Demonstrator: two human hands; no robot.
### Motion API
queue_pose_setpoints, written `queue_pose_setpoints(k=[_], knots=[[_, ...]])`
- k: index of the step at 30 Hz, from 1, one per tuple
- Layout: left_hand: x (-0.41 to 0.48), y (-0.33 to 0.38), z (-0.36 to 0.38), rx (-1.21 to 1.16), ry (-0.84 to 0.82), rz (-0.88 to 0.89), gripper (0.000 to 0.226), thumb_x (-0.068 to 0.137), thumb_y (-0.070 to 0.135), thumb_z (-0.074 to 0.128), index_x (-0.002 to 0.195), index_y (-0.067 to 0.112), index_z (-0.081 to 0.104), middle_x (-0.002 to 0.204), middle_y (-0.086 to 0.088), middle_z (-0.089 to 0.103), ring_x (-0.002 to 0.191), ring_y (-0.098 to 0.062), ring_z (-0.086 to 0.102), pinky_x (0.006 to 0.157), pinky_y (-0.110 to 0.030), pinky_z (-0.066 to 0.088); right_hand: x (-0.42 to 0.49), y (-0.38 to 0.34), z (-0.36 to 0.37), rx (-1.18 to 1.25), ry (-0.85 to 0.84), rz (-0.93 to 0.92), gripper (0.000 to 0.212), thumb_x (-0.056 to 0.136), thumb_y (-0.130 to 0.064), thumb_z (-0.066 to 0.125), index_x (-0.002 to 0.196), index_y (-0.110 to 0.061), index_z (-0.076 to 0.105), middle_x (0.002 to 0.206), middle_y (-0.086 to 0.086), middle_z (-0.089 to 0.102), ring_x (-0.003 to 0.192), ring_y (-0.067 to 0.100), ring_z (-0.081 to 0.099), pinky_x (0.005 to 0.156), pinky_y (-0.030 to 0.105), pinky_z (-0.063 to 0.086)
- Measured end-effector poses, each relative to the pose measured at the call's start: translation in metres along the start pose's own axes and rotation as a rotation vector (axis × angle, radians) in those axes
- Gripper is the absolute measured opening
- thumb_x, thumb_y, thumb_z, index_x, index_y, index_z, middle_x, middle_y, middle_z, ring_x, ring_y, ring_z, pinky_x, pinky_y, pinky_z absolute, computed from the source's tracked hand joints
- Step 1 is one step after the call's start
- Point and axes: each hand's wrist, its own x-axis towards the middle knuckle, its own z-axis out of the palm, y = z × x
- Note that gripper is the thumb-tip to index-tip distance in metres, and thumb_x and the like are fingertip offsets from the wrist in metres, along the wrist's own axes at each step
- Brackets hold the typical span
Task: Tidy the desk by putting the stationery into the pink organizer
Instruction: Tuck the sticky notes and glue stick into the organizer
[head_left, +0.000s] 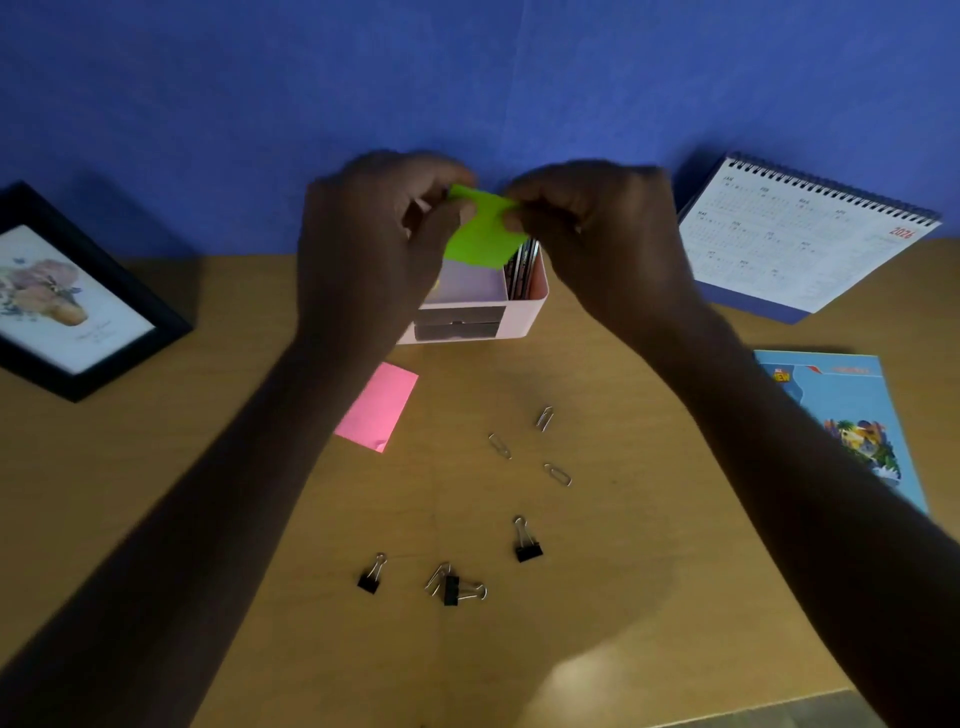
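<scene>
We read "2026" in red on the spiral-bound desk calendar (800, 244); the title on the blue booklet (841, 415) is too blurred to read. The left hand (374, 234) and right hand (597, 228) both pinch one green sticky note (483, 234) just above the pink organizer (530, 312). On the wooden counter (623, 571) we count one pink sticky note (378, 408), three black binder clips (527, 543) and three loose wire paper clips (500, 446).

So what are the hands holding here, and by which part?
A green sticky note, pinched at its top edge: left hand at the left corner, right hand at the right.
</scene>
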Motion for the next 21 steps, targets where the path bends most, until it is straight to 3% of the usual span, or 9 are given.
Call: queue_pose_setpoints(k=[4,12,21], knots=[[0.032,-0.012,0.001,0.053,0.038,0.082,0.029,0.102,0.034,0.064,0.119,0.019,0.083,0.109,0.000,0.083,0.098,-0.015,0.077,0.089,-0.039,0.060,0.041,0.016,0.006,-0.142,-0.006,-0.064,0.023,0.099,-0.011,0.061,0.108,-0.015,0.082,0.100,0.004,0.081,0.089,0.020,0.075,0.077,0.044,0.059],[0.062,-0.048,0.034,0.197,-0.016,0.077,0.031,0.098,0.040,0.066,0.110,0.018,0.084,0.104,-0.003,0.083,0.093,-0.026,0.075,0.082,-0.044,0.058,0.065,0.048,0.027,-0.338,-0.110,0.065,0.025,0.099,-0.030,0.058,0.112,-0.030,0.079,0.105,-0.001,0.079,0.098,0.027,0.072,0.075,0.044,0.059],[0.074,-0.058,0.059,0.187,-0.080,0.041,0.029,0.097,0.038,0.067,0.100,0.016,0.085,0.094,-0.003,0.083,0.082,-0.025,0.076,0.076,-0.044,0.059,0.062,0.063,0.034,-0.404,-0.156,0.108,0.028,0.101,-0.030,0.056,0.115,-0.025,0.081,0.111,0.012,0.076,0.104,0.035,0.069,0.079,0.044,0.058]])
